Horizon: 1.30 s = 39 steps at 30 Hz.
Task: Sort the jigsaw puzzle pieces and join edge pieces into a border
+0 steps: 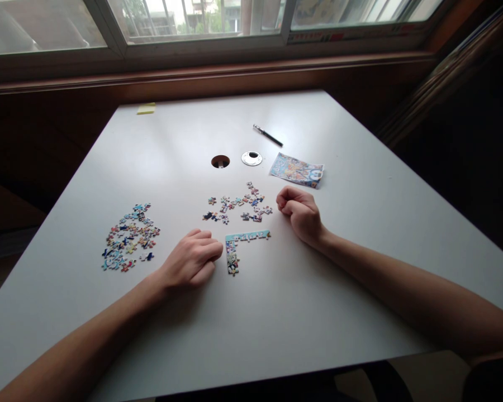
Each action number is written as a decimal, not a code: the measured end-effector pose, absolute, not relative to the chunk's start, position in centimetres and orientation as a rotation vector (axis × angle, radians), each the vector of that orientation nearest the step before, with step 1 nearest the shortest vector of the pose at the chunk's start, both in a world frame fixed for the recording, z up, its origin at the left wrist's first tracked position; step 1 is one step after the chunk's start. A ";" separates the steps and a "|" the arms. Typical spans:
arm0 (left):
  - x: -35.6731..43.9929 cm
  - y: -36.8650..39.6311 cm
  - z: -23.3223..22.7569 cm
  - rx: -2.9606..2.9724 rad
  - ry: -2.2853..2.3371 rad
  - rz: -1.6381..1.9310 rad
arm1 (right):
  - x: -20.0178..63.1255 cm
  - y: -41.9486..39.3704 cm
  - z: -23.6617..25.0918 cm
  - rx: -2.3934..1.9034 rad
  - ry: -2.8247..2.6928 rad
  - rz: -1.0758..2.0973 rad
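Joined jigsaw pieces [231,245] form an L-shaped corner on the table, light blue along the top, with a short arm down the left. Just left of this corner, my left hand [194,257] rests on the tabletop, fingers curled in and closed. My right hand [298,212] lies as a fist to the upper right of the corner, and no object shows in it. Between and beyond the hands are scattered loose puzzle pieces [256,212]. A larger heap of puzzle pieces [129,237] spreads farther left.
On the white table [302,312] a printed picture sheet [297,170] lies beyond my right hand. Behind it are a black pen [269,135], a round metal cover [251,159] and a cable hole [220,161]. Yellow sticky notes [146,108] sit at the far left edge, below the window.
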<state>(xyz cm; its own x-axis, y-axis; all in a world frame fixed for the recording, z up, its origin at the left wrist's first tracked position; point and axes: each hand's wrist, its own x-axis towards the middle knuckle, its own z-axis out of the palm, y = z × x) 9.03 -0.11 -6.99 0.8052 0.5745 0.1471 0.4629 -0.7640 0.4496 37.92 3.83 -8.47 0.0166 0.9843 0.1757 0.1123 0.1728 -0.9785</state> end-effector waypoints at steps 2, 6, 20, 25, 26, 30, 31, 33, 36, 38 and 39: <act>9.0 -0.1 -7.0 2.602 0.783 0.380 | 37.9 3.8 -8.4 -1.176 -1.352 1.003; 9.0 -0.1 -7.0 2.610 0.789 0.365 | 37.7 3.8 -8.2 -1.179 -1.361 1.007; 9.0 0.0 -7.0 2.614 0.801 0.359 | 37.7 3.8 -8.2 -1.188 -1.359 1.024; 9.1 0.0 -6.8 2.617 0.799 0.351 | 37.7 3.7 -8.0 -1.204 -1.365 1.021; 9.1 0.0 -6.8 2.618 0.797 0.348 | 37.6 3.7 -8.0 -1.208 -1.366 1.019; 9.0 0.0 -6.8 2.627 0.789 0.346 | 37.6 3.7 -8.1 -1.214 -1.370 1.018; 9.0 -0.1 -6.8 2.629 0.787 0.346 | 37.7 3.7 -8.1 -1.212 -1.371 1.017; 9.0 -0.1 -6.8 2.630 0.788 0.348 | 37.7 3.8 -8.2 -1.208 -1.372 1.018; 9.0 -0.1 -6.8 2.624 0.786 0.353 | 37.7 3.8 -8.3 -1.195 -1.376 1.016; 9.0 0.0 -6.8 2.615 0.782 0.358 | 37.7 3.8 -8.3 -1.187 -1.381 1.013; 9.0 0.0 -6.7 2.611 0.780 0.361 | 37.7 3.8 -8.3 -1.185 -1.382 1.011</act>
